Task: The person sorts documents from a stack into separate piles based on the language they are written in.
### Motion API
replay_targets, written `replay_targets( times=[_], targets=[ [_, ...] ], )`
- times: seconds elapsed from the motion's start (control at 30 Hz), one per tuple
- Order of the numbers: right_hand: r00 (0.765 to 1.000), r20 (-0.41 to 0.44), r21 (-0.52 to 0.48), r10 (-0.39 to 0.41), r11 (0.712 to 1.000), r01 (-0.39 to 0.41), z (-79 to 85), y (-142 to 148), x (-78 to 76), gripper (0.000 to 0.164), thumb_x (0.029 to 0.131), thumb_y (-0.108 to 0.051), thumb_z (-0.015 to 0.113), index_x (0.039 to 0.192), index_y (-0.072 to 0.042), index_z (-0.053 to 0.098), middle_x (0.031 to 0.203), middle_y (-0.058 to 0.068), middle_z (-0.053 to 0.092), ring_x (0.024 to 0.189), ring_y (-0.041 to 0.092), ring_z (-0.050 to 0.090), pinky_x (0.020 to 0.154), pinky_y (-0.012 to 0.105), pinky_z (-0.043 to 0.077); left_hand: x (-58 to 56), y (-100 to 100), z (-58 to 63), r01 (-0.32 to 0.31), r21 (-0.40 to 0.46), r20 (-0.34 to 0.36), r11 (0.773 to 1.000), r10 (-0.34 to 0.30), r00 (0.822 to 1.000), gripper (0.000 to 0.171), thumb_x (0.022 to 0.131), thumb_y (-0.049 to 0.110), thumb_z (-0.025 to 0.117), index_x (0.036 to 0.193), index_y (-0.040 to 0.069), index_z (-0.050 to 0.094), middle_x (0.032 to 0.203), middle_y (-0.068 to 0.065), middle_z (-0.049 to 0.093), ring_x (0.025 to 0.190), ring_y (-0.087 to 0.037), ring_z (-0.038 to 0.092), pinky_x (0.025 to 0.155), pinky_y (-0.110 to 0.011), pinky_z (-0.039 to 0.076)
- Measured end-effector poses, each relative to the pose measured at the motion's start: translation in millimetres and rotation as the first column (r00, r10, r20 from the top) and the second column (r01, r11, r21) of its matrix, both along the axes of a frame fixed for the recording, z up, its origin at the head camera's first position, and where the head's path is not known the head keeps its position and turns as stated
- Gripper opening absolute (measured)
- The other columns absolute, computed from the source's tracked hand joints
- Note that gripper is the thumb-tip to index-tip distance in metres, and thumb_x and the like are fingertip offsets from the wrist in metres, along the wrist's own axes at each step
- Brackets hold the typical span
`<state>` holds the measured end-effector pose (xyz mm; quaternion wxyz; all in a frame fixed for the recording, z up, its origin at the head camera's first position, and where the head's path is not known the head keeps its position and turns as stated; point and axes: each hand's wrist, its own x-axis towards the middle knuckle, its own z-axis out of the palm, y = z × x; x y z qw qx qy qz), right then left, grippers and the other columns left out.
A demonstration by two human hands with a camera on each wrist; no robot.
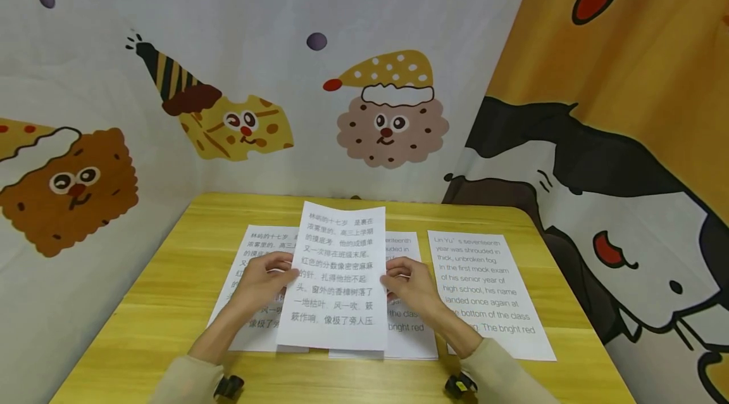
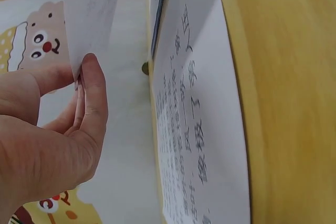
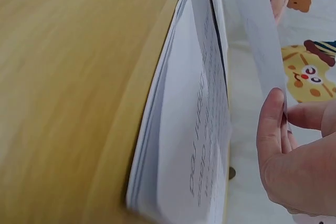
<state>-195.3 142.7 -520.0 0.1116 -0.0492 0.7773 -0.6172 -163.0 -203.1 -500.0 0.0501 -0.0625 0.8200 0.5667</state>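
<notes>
A sheet of paper (image 1: 336,284) printed with Chinese text is held up above the table, tilted toward the head camera. My left hand (image 1: 263,280) pinches its left edge between thumb and fingers. On the opposite edge, my right hand (image 1: 414,284) pinches it the same way. Beneath and to the left lies a Chinese-printed sheet (image 2: 210,129), partly covered by the raised one. A stack of sheets with English print (image 3: 178,145) lies under the raised sheet's right side; its near edges show several layers.
Another English-printed sheet (image 1: 490,296) lies at the right of the yellow wooden table (image 1: 319,382), its left part behind my right forearm. A cartoon-patterned curtain (image 1: 256,5) hangs behind the table. Dark straps with small devices (image 1: 460,385) sit at both wrists.
</notes>
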Motion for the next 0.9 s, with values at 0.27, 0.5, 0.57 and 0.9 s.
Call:
replay_targets(
  times=[0.27,0.5,0.57,0.9],
  targets=[
    [0.998,0.018,-0.053,0.056,0.997,-0.055,1.0,-22,1.8,0.037,0.102,-0.006,0.078,0.135,0.007,0.067,0.112,0.020,0.072,0.082,0.022,0.078,0.073,0.039,0.073,4.0,-20,-1.1,-0.006,-0.002,-0.011,1.000,0.006,1.000,0.044,0.107,0.014,0.077,0.146,-0.002,0.068,0.128,-0.020,0.073,0.097,-0.019,0.075,0.075,-0.026,0.066],
    [0.996,0.042,-0.038,0.077,0.996,-0.076,-1.3,-39,0.3,0.039,0.101,-0.007,0.079,0.135,0.007,0.067,0.112,0.019,0.073,0.079,0.020,0.079,0.075,0.038,0.074,10.7,-39,-0.9,-0.013,-0.053,0.023,0.999,0.014,1.000,0.048,0.109,0.017,0.075,0.150,-0.005,0.064,0.131,-0.022,0.071,0.099,-0.019,0.074,0.077,-0.026,0.067],
    [0.995,0.053,-0.043,0.083,0.996,-0.081,-1.7,-43,0.2,0.039,0.101,-0.006,0.079,0.135,0.007,0.067,0.111,0.018,0.073,0.079,0.020,0.079,0.075,0.038,0.074,12.2,-46,-1.2,-0.009,-0.068,0.027,0.998,0.011,1.000,0.049,0.109,0.017,0.075,0.151,-0.005,0.063,0.132,-0.022,0.071,0.100,-0.019,0.075,0.077,-0.026,0.067],
    [0.990,0.056,-0.067,0.130,0.990,-0.127,-4.0,-72,-2.3,0.038,0.099,-0.003,0.079,0.133,0.009,0.068,0.105,0.016,0.073,0.077,0.018,0.078,0.074,0.035,0.074,18.3,-76,-3.0,-0.019,-0.140,0.043,0.990,0.026,0.999,0.051,0.110,0.018,0.075,0.153,-0.006,0.061,0.134,-0.024,0.072,0.101,-0.021,0.076,0.078,-0.026,0.067]
  ],
)
